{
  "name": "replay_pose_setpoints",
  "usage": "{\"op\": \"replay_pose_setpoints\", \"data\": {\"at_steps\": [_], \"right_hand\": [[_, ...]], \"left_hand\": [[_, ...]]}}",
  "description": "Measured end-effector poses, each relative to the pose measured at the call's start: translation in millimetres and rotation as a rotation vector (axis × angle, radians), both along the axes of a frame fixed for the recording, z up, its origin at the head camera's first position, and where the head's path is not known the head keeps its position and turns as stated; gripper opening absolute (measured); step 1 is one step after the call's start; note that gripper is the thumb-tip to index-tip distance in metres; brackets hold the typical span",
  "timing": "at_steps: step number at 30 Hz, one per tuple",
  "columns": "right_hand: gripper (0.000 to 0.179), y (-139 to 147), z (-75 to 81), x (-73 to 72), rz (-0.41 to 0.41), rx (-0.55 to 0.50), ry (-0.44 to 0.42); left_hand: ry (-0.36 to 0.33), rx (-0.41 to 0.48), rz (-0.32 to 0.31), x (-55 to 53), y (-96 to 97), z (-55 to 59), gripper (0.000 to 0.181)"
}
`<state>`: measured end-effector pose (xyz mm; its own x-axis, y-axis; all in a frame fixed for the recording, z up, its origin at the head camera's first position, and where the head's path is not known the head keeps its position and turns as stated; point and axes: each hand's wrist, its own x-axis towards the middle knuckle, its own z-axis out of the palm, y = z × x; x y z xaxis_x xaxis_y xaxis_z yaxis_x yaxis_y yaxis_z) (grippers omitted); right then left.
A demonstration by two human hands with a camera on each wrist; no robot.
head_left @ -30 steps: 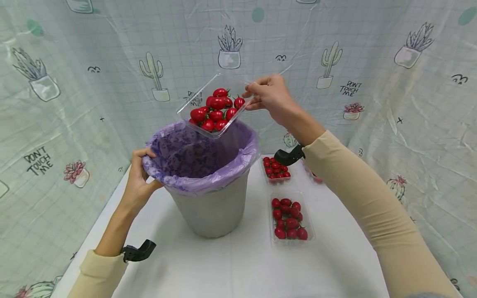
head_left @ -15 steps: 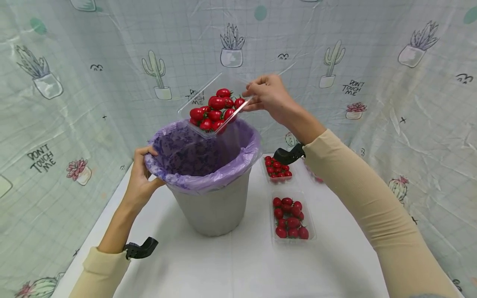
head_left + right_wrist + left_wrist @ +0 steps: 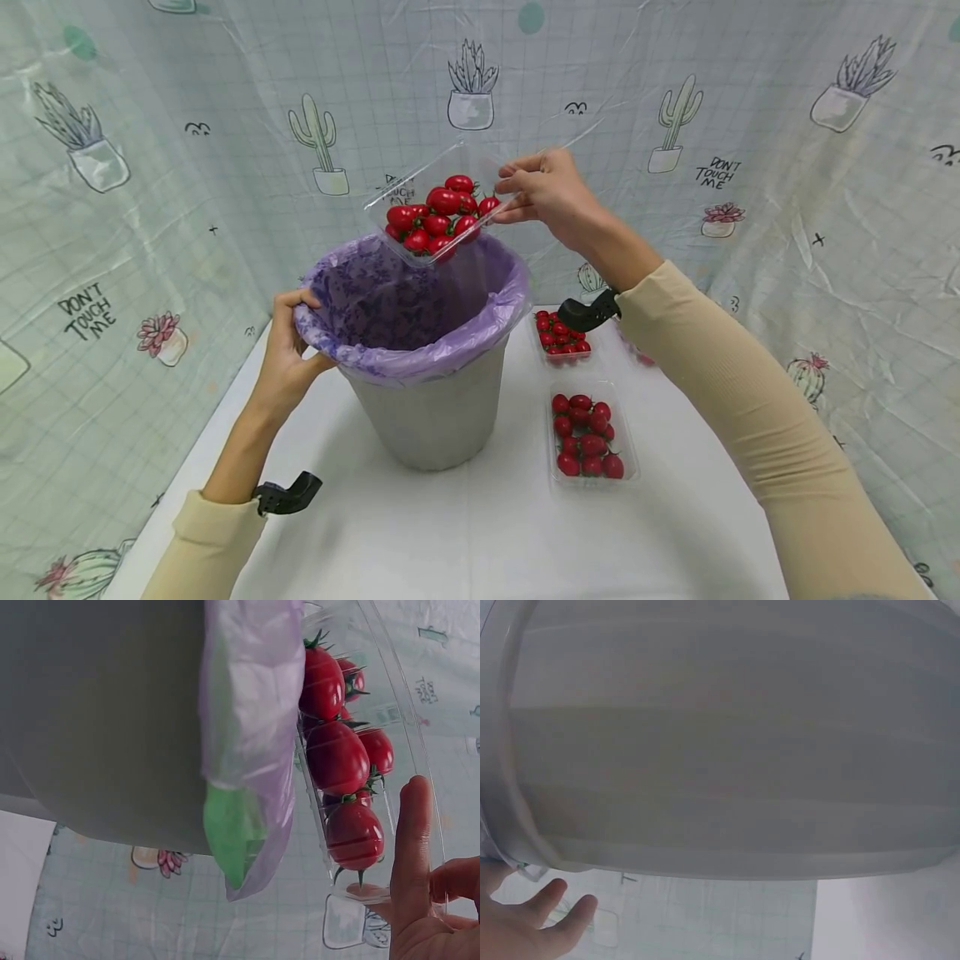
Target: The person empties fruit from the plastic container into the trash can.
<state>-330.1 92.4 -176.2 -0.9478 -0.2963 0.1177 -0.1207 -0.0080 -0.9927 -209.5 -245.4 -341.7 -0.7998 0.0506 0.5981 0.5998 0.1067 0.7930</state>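
My right hand (image 3: 551,192) pinches the right edge of a clear plastic tray (image 3: 382,204) of cherry tomatoes (image 3: 442,200). The tray is tilted, over the mouth of a grey trash can (image 3: 438,417) lined with a purple bag (image 3: 465,354). In the right wrist view, the tomatoes (image 3: 337,757) lie inside the tray beside the bag's folded-over edge (image 3: 255,697). My left hand (image 3: 288,358) grips the can's left rim, thumb below and fingers over the bag. The left wrist view shows the can's side (image 3: 720,750) with some left fingers (image 3: 574,922) spread beneath.
On the white table (image 3: 397,533), right of the can, a second tomato tray (image 3: 592,433) stands nearest. Behind it is another tomato tray (image 3: 562,337), and one more (image 3: 637,346) shows partly behind the right sleeve. A patterned curtain (image 3: 240,167) surrounds the table.
The head view has shifted slightly, so everything sits a little further right and higher. The tray stays over the can in my right hand, and the left hand keeps its hold on the rim.
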Motion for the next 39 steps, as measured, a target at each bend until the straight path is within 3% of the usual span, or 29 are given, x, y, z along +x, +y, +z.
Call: {"op": "replay_pose_setpoints", "data": {"at_steps": [14,30,39], "right_hand": [[0.039,-2.2,-0.6,2.1,-0.039,-0.004,0.016],[0.035,-9.0,-1.9,4.4,-0.064,-0.057,0.096],[0.038,-8.9,-3.4,5.1,-0.077,-0.029,0.114]], "left_hand": [[0.000,0.002,-0.002,-0.1,0.0,0.7,0.061],[0.000,0.008,-0.022,-2.0,-1.5,-0.3,0.059],[0.010,0.011,-0.023,-3.2,-2.8,-2.2,0.060]]}}
